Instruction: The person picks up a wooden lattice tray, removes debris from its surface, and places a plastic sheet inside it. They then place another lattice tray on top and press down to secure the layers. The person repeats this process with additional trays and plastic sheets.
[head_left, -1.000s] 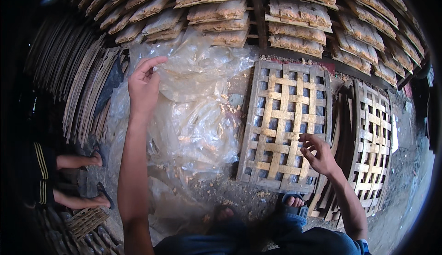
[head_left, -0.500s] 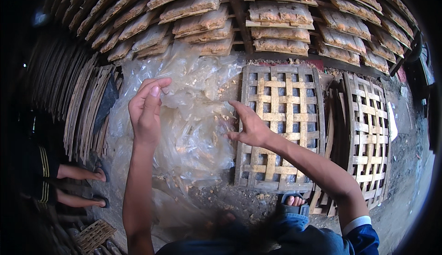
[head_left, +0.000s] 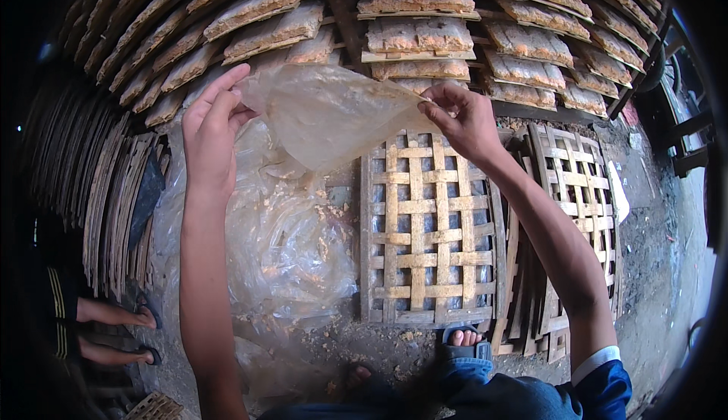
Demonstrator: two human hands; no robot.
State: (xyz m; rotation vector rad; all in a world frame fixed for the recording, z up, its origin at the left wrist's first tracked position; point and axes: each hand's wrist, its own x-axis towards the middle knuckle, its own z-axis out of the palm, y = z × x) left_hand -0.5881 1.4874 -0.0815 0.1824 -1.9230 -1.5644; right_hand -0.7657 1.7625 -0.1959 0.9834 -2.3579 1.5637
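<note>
Between my hands a thin clear plastic sheet (head_left: 334,113) is stretched out, cloudy and flecked, its lower part sagging to a point. My left hand (head_left: 216,120) pinches its left edge with fingers and thumb. The right corner is gripped by my right hand (head_left: 462,117), fingers curled in. Below lies a crumpled heap of plastic sheets (head_left: 280,246) strewn with pale crumbs. Beside the heap, under the right forearm's side, a woven bamboo tray (head_left: 428,230) with a wooden frame lies flat.
Racks of orange-white slabs on boards (head_left: 417,37) rise along the far side. More woven trays (head_left: 580,185) are stacked at the right. Thin wooden boards (head_left: 114,215) stand on edge at the left. Another person's legs (head_left: 114,333) in sandals are at the lower left.
My hands have risen away from the heap, lifting a plastic sheet now spread between them. The right hand has closed on the sheet's corner. The view has shifted slightly.
</note>
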